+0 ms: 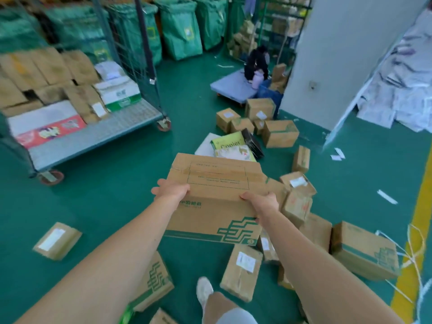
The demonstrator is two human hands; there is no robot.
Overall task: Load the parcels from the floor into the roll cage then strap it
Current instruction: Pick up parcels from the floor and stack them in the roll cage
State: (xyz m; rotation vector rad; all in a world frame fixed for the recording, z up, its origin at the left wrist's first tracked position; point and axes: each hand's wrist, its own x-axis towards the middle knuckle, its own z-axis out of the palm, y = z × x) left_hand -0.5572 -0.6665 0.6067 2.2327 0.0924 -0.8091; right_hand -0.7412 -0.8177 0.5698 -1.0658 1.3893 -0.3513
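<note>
Cardboard parcel [217,183] is gripped at near edge by left hand [171,191] and right hand [263,202], long axis 9-to-3; roll cage [105,132] at 10 o'clock, left hand nearer.

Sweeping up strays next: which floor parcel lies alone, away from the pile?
The flat brown parcel with a white label, lying alone at lower left; the others lie bunched together.

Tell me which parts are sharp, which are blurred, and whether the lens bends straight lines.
Head view: the cardboard box and the left hand and right hand gripping it are fairly sharp; head view: the roll cage and green sacks at left are blurred; head view: the yellow floor line curves near the right edge, a wide-angle effect.
</note>
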